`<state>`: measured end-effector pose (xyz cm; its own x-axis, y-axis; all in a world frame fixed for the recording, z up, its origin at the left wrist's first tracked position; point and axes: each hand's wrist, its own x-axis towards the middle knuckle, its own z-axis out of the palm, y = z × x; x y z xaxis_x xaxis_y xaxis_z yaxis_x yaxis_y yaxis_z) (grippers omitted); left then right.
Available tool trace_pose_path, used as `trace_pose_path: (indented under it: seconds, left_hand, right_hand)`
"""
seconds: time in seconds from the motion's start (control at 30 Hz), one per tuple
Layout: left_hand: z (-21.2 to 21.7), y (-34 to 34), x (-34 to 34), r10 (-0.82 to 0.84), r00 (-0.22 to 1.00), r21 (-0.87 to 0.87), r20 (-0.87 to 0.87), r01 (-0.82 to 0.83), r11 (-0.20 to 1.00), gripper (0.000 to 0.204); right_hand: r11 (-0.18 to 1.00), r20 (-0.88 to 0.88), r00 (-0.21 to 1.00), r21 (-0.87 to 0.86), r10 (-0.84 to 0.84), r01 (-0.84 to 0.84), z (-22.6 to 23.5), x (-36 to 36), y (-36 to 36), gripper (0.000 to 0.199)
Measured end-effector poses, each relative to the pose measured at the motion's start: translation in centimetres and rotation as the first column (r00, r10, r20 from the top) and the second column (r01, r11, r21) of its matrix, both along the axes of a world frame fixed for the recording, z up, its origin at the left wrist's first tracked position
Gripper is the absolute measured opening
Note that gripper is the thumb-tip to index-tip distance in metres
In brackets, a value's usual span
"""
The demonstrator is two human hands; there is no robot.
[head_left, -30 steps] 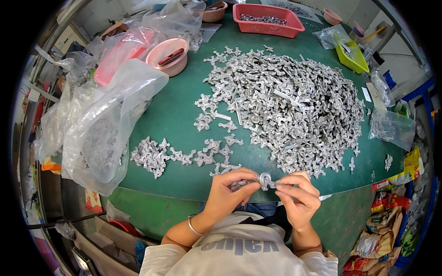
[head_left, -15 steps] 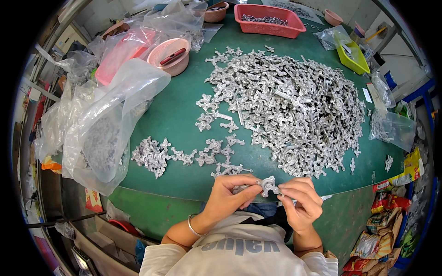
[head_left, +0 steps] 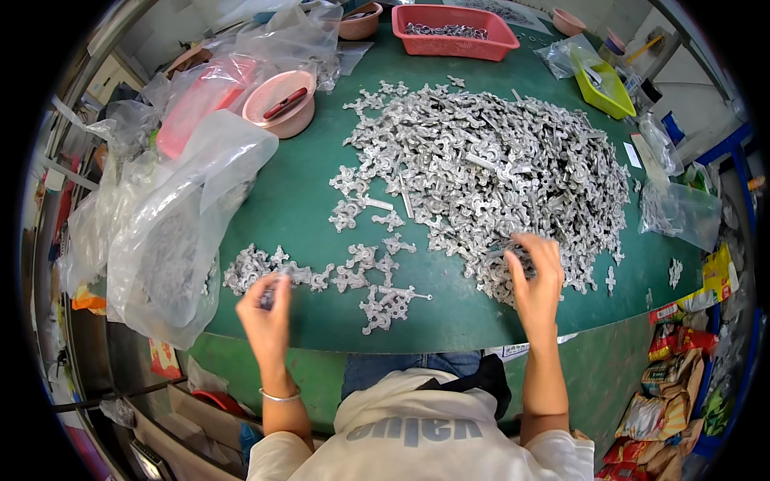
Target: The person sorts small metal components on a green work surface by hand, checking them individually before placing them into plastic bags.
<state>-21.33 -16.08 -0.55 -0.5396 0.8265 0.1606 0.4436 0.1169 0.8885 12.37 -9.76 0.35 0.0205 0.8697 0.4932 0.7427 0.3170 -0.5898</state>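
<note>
Right hand [head_left: 539, 279] spreads loosely at the metal-castings pile [head_left: 513, 180]; left hand [head_left: 267, 321], grip unclear, sits left of it. Grey lettering [head_left: 413, 433] marks the nearer T-shirt [head_left: 393, 458]. Green surface [head_left: 445, 321] underlies the pile.

A big green table [head_left: 301, 188] takes up the middle of the room, and the floor [head_left: 597, 369] in front of it is green too, with scuffed spots. Pale walls [head_left: 622, 16] stand at the back, a blue metal frame [head_left: 726, 150] is on the right, and low brown furniture [head_left: 164, 433] sits on the left. Bright light covers the table top.
</note>
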Motion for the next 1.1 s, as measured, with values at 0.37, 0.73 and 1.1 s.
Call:
trace_pose_path:
  seconds: [0.37,0.73,1.1]
  left_hand:
    - [-1.0,0.0,-1.1,0.169,0.964,0.111,-0.204,-0.149,0.983,0.021]
    - [3.5,-0.1,13.2,-0.602,0.784,0.173,0.152,0.579,0.797,0.038]
    - [3.2,0.1,13.1,-0.529,0.671,0.150,0.520,0.538,0.829,0.011]
  right_hand:
    - [0.995,-0.244,0.967,-0.083,-0.072,0.053,0.0,1.1,1.8,0.006]
    - [0.845,-0.926,0.360,-0.280,-0.113,-0.455,0.1,-3.8,-4.3,0.005]
    - [0.831,-0.821,0.521,-0.109,0.234,-0.546,1.2,-3.3,-5.1,0.013]
